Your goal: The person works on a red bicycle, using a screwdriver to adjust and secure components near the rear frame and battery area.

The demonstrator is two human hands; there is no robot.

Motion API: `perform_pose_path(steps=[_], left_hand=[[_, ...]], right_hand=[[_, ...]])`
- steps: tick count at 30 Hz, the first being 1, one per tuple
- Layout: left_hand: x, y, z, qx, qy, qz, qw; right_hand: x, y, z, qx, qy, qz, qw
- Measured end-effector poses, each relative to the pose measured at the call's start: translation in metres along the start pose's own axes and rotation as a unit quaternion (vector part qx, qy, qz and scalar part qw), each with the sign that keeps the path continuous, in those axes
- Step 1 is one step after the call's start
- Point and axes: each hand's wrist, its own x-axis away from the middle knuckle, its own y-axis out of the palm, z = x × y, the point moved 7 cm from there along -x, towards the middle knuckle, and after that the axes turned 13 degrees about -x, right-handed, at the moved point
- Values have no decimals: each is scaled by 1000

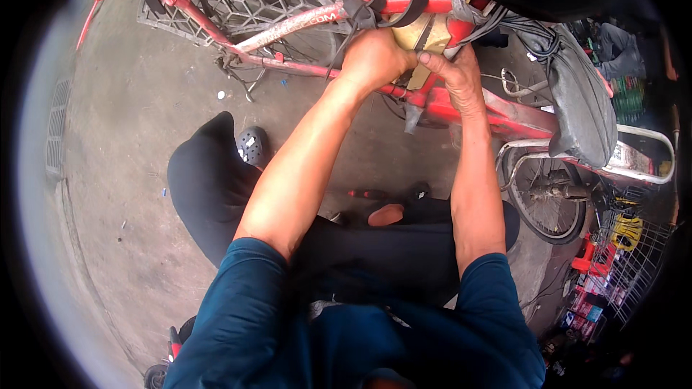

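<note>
- My left hand [376,62] curls by the yellow piece [435,37] at the red bicycle [441,106], perhaps steadying it.
- My right hand [463,81] opposes it, thumb extended; I can't tell what either grip holds.

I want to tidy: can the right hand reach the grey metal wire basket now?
Probably not: the right hand is at the red bicycle frame, and a black-tyred spoked wheel lies between.

Grey floor [137,144] (stained) — small white disc [221,95], blue scrap [284,82], red-and-black tool [367,194] on it.
</note>
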Motion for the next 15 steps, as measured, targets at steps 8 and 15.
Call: perform_pose_path(steps=[8,15], left_hand=[[-2,-1,-2,22,46,-55,997],[7,12,-15,98,-25,-68,993]], right_hand=[[1,4,2,-59,58,11,996],[1,4,5,-76,65,14,995]])
